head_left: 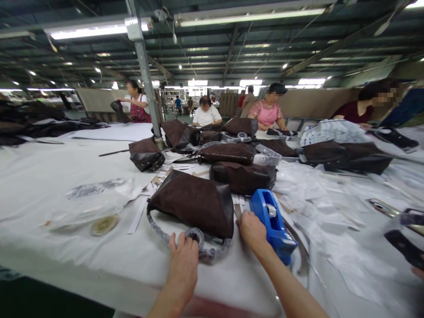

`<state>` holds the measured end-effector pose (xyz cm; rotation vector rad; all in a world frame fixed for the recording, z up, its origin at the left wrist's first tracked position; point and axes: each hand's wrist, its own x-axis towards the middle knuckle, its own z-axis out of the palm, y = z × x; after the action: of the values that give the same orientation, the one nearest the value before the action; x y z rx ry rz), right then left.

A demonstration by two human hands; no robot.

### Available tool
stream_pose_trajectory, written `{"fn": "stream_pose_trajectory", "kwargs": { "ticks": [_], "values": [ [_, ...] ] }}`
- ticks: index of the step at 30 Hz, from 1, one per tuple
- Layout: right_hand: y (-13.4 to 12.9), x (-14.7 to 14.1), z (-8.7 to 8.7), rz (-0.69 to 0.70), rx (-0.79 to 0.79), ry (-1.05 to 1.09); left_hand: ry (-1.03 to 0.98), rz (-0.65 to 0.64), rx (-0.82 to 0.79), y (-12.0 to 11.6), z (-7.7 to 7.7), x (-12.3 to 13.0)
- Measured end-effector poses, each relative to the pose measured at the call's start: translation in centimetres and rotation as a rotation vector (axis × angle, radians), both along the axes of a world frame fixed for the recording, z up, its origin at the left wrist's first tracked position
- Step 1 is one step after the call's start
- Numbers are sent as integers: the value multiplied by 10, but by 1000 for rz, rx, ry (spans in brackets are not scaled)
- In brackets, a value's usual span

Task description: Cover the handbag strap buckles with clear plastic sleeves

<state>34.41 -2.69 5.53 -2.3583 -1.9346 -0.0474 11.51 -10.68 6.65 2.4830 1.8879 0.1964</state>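
A dark brown handbag (192, 198) with black leather ends lies on the white-covered table in front of me. Its strap (158, 229) is wrapped in clear plastic and curves toward me, with a round wrapped ring (195, 237) near the middle. My left hand (183, 256) is closed at this ring, its fingertips on the wrapping. Just right of the bag, my right hand (252, 229) has its fingers curled in beside a blue tape dispenser (273, 225). A narrow brown strip (237, 212) shows at those fingertips; whether they grip it is hidden.
More brown handbags (243, 176) stand behind, amid paper scraps. Crumpled clear plastic (318, 198) covers the right side. At left lie a plastic bag (96, 194) and a yellowish round piece (105, 225). A metal post (145, 70) rises beyond; several people work across the table.
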Motion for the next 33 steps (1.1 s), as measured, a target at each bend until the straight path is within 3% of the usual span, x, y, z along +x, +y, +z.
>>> {"fn": "stream_pose_trajectory", "kwargs": {
  "ticks": [5,12,19,25,29,31,33],
  "values": [
    [6,-5,-9,3,27,20,67,-18,92,-2,-12,1],
    [-18,9,-14,84,178,170,76,0,24,-2,-4,6],
    [-44,1,-14,194,54,-79,59,-4,53,-2,-6,6],
    [-57,12,-10,106,189,285,68,-8,11,0,-3,3],
    [-74,25,-21,212,295,575,66,-3,46,-1,-4,5],
    [-80,27,-28,269,303,512,72,7,38,-2,-3,7],
    [-83,25,-35,281,279,316,84,11,29,-2,-1,8]
  ]
}}
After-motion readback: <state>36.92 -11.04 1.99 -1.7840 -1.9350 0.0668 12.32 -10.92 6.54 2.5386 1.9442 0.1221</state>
